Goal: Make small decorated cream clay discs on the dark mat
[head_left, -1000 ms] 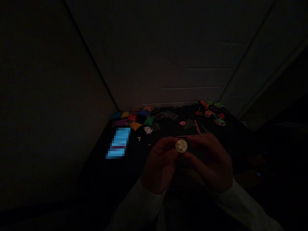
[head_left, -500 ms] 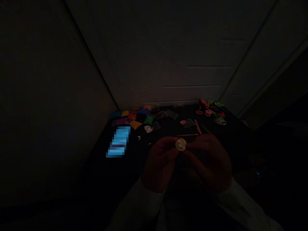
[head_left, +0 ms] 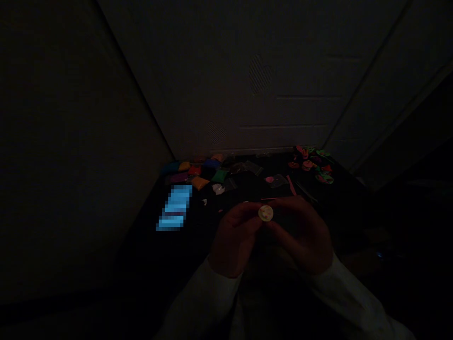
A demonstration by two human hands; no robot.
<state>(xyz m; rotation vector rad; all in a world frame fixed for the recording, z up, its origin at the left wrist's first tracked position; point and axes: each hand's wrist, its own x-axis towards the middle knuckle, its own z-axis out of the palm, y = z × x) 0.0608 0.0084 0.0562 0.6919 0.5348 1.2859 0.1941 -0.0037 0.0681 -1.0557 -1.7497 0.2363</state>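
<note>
The scene is very dark. My left hand point(head_left: 234, 238) and my right hand point(head_left: 300, 236) meet in front of me above a dark table point(head_left: 198, 236). Between their fingertips they pinch a small pale round clay piece point(head_left: 265, 213) with faint coloured specks on its face. Both hands are closed round it, thumbs and forefingers touching its rim. White sleeves cover both forearms.
Several small coloured clay packets point(head_left: 198, 174) lie at the table's back left. A blurred bright blue rectangle point(head_left: 175, 208) lies left of my hands. Finished colourful clay shapes point(head_left: 313, 164) sit at the back right, thin pink sticks point(head_left: 290, 185) beside them. Pale walls enclose the table.
Both hands with the clay piece have stayed almost in place; the right hand's fingers shifted slightly left round the piece. The view tilted a little.
</note>
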